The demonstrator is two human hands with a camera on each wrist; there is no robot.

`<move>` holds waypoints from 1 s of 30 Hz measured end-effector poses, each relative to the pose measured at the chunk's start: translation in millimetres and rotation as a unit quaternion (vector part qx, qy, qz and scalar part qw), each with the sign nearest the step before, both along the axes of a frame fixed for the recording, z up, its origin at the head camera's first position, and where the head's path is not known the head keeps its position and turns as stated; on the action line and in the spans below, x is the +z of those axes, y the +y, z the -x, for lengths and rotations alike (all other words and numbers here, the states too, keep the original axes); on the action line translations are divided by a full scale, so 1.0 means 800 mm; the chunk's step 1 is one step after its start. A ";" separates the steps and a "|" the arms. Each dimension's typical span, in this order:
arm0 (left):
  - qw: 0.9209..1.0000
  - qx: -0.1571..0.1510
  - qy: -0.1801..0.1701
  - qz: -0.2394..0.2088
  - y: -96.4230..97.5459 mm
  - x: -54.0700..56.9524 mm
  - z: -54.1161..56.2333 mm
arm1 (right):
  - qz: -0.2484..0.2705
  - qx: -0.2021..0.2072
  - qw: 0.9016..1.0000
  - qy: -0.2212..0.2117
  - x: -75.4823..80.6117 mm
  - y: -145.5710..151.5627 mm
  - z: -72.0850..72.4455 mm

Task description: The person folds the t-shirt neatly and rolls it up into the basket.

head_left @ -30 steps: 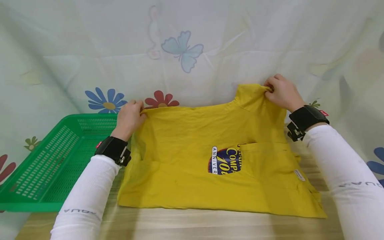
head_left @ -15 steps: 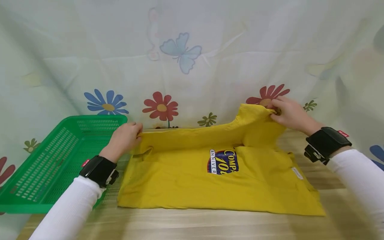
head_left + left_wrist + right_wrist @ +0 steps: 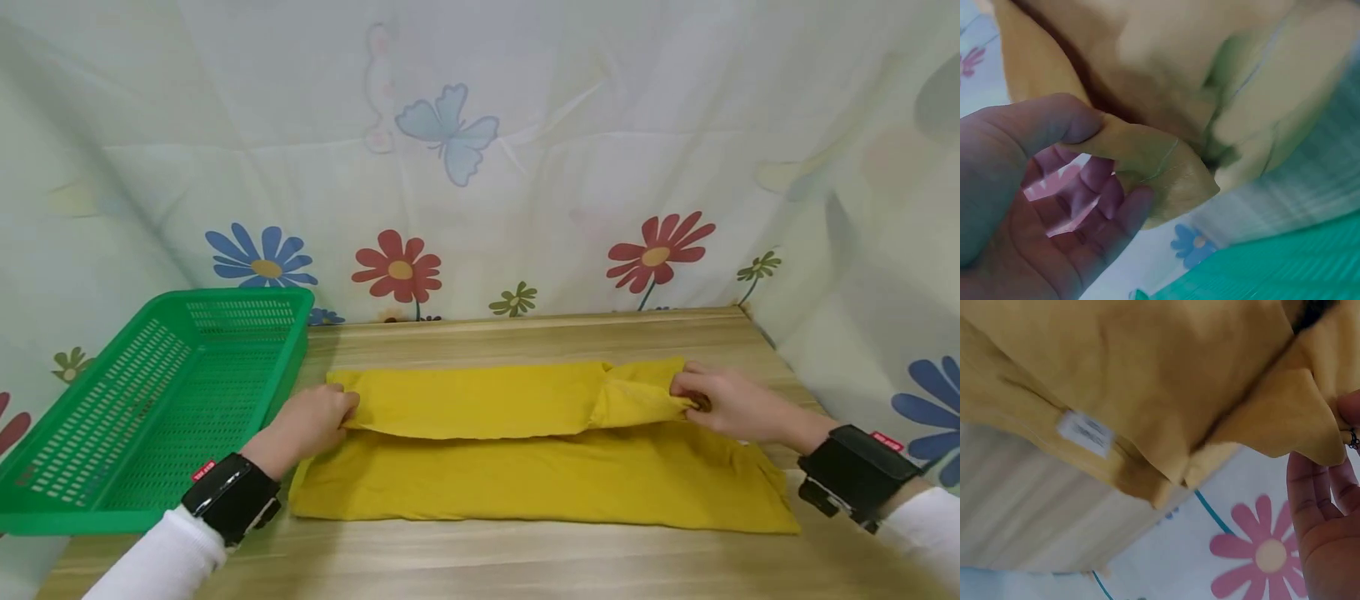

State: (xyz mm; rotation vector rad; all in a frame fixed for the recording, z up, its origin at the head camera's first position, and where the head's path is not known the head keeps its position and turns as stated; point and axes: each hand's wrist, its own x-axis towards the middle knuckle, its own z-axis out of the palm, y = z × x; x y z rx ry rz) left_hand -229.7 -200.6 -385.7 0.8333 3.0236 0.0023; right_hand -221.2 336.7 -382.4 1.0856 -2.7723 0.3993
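A yellow T-shirt (image 3: pixel 480 483) lies on the table, its far part folded over toward the near edge. The left hand (image 3: pixel 313 419) pinches the left corner of the folded-over edge; in the left wrist view its thumb and fingers (image 3: pixel 1132 209) nip the cloth. At the other end the right hand (image 3: pixel 738 402) grips the bunched right corner, slightly above the layer beneath. The flap covers the dark printed logo in the head view. A white label (image 3: pixel 1086 432) shows on the shirt's side in the right wrist view.
A green plastic basket (image 3: pixel 288 367) stands at the left, close beside the left forearm. The wooden table (image 3: pixel 525 337) ends at the back against a white curtain (image 3: pixel 555 208) printed with flowers and a butterfly. Another curtain side hangs at the right.
Both hands have come down and toward the near edge with the shirt's far edge, from held up to folded over the lower part. The logo has become covered.
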 end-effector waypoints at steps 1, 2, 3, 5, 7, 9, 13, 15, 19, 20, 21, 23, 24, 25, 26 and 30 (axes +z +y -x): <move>1.000 0.001 -0.006 0.003 0.000 -0.004 -0.003 | -0.003 0.004 1.000 -0.008 -0.006 0.000 -0.005; 1.000 0.003 -0.013 0.005 0.000 -0.008 -0.006 | -0.008 0.006 1.000 -0.015 -0.012 -0.001 -0.010; 1.000 0.004 -0.019 0.006 0.001 -0.010 -0.008 | -0.011 0.006 1.000 -0.021 -0.017 0.000 -0.014; 1.000 0.008 -0.026 0.011 0.001 -0.016 -0.012 | -0.013 0.010 1.000 -0.025 -0.027 0.001 -0.021; 0.999 0.014 -0.030 0.017 0.001 -0.021 -0.014 | -0.008 0.019 1.000 -0.019 -0.037 0.001 -0.026; 0.999 0.019 -0.029 0.017 0.000 -0.024 -0.015 | 0.000 0.030 1.000 -0.006 -0.046 0.002 -0.030; 0.999 0.024 -0.031 0.019 -0.001 -0.027 -0.018 | 0.020 0.051 0.998 0.010 -0.060 0.002 -0.037; 0.999 0.023 -0.035 0.023 -0.002 -0.024 -0.019 | 0.024 0.050 0.998 -0.001 -0.061 0.002 -0.041; 0.999 0.026 -0.033 0.032 -0.001 -0.011 -0.021 | 0.007 0.012 0.999 -0.034 -0.055 0.000 -0.047; 0.999 0.029 -0.030 0.034 -0.001 -0.006 -0.020 | 0.000 -0.002 0.999 -0.038 -0.053 -0.002 -0.048; 0.999 0.029 -0.026 0.035 0.000 -0.003 -0.018 | -0.005 -0.012 0.999 -0.040 -0.050 -0.003 -0.048; 0.999 0.034 -0.017 0.038 0.003 0.005 -0.013 | -0.015 -0.030 0.999 -0.034 -0.045 -0.007 -0.048; 0.999 0.034 -0.012 0.037 0.004 0.007 -0.010 | -0.020 -0.037 0.999 -0.027 -0.044 -0.009 -0.047; 0.999 0.036 -0.012 0.035 0.006 0.009 -0.008 | -0.022 -0.037 0.999 -0.015 -0.043 -0.011 -0.046; 0.999 0.038 -0.014 0.033 0.009 0.011 -0.005 | -0.024 -0.037 0.999 -0.007 -0.043 -0.013 -0.046; 0.998 0.047 -0.029 0.022 0.020 0.011 0.009 | -0.030 -0.035 0.999 0.024 -0.044 -0.022 -0.044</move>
